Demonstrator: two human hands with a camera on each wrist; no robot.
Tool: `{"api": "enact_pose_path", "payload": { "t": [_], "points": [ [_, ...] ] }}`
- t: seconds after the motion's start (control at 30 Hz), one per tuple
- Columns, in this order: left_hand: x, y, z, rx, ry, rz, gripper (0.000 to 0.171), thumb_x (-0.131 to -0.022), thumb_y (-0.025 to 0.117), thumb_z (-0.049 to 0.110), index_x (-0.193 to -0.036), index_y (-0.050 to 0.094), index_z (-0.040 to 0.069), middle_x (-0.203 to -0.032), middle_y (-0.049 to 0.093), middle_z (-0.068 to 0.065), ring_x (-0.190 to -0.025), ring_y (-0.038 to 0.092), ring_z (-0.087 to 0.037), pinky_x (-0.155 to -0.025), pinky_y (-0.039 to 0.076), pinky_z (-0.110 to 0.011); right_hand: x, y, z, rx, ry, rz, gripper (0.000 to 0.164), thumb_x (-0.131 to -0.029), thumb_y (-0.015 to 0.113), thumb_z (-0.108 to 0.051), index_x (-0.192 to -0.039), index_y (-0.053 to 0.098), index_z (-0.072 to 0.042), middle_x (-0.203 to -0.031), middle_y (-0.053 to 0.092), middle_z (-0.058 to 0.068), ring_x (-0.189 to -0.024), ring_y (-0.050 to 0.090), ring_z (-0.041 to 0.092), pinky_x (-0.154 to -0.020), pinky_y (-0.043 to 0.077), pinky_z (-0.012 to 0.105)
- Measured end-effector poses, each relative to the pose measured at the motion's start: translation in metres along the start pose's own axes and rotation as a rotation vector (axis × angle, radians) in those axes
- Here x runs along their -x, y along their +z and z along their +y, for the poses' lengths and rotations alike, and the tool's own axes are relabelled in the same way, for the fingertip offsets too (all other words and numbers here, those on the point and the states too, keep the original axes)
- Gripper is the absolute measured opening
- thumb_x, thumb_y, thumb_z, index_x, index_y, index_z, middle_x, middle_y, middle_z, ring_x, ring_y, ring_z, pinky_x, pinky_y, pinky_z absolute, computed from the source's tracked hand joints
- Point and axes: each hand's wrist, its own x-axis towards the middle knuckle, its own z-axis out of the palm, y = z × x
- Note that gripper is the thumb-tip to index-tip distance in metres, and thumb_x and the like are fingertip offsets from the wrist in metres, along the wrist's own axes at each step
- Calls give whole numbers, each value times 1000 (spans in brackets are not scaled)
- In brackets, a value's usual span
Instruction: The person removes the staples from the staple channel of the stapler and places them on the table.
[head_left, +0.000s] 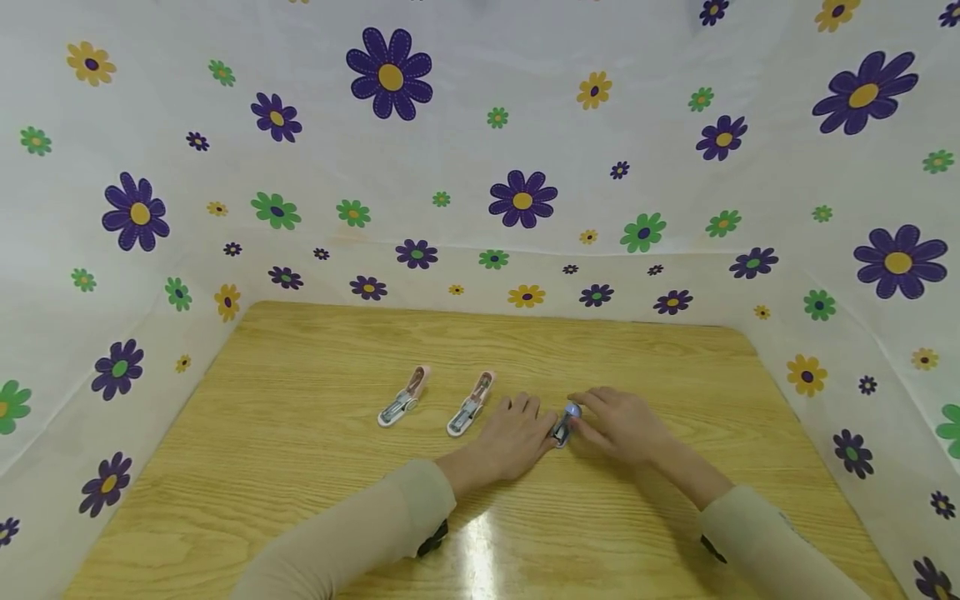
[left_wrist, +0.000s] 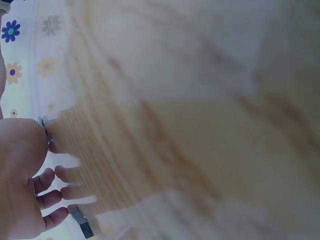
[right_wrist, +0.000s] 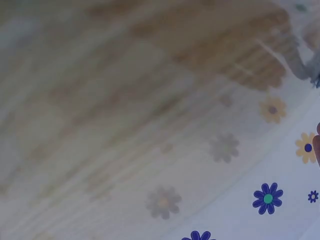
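A small blue-and-silver hinged device (head_left: 562, 429), shaped like a mini stapler, lies between the two hands. My right hand (head_left: 621, 423) pinches its rounded blue end, thumb on the near side and fingers on the far side. Palm down on the table, my left hand (head_left: 516, 437) touches the device's lower left side with its thumb, while its other fingers reach forward. Left of that hand lie two similar pink-and-white devices, one nearer (head_left: 470, 406) and one farther left (head_left: 405, 397), both spread at the hinge with metal parts showing.
The wood-grain table (head_left: 300, 492) is enclosed at the back and sides by a white flower-printed cloth (head_left: 450, 150). Both wrist views mostly show blurred, shiny tabletop. A grey piece with a dark end (left_wrist: 81, 221) shows beside the left fingertips in the left wrist view.
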Motion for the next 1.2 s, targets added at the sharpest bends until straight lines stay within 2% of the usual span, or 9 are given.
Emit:
{"api": "enact_pose_path", "payload": {
  "t": [0.17,0.47,0.57,0.63,0.77,0.83,1.0,1.2],
  "points": [
    [-2,2,0,9,-8,8,35,-112,36,54,-120,54,26,-116,61,2,-112,57,-17,-89,48,-33,-4,-3,8,12,-27,95,36,-83,87,-23,-113,75,-8,-100,77,6,-87,76,23,-70,63,37],
    [-1,0,1,27,-4,-2,35,-112,36,55,-121,54,26,-112,59,2,-109,56,-17,-87,47,-32,-5,-4,22,76,-90,164,38,-75,91,-16,-109,76,-7,-94,76,6,-79,73,22,-63,60,34],
    [0,0,1,29,-3,2,34,-112,37,54,-121,55,27,-112,59,2,-108,56,-17,-87,47,-32,-3,-5,24,96,-75,119,46,-75,93,-24,-113,75,-5,-98,77,7,-84,74,24,-67,61,36],
    [0,-1,1,37,-7,1,34,-112,38,54,-121,55,27,-112,60,2,-109,56,-17,-87,47,-32,-1,-5,24,106,-46,48,54,-76,94,-31,-118,74,-5,-102,77,8,-90,74,25,-73,63,37],
    [0,-1,0,54,-11,-1,33,-112,37,54,-120,55,27,-112,60,3,-109,56,-16,-88,47,-32,-2,-5,23,107,53,-104,61,-82,89,-43,-127,71,-5,-110,76,8,-98,74,25,-81,63,39],
    [0,0,-1,61,-11,1,32,-112,37,53,-119,54,26,-111,60,3,-108,56,-16,-87,47,-31,-4,-3,22,94,106,-149,62,-85,86,-48,-128,70,-6,-112,76,8,-100,73,25,-82,63,40],
    [0,2,-6,45,-27,5,31,-112,39,52,-120,54,26,-111,59,2,-104,54,-16,-84,46,-31,-8,1,22,51,181,-192,63,-88,81,-53,-129,68,-7,-115,75,8,-104,73,26,-84,63,42],
    [1,3,-13,27,-35,19,30,-112,40,52,-119,53,26,-109,59,1,-102,54,-17,-81,46,-33,-15,7,24,49,160,-169,61,-88,81,-52,-129,68,-9,-114,75,6,-102,73,24,-83,62,40]
  ]
}}
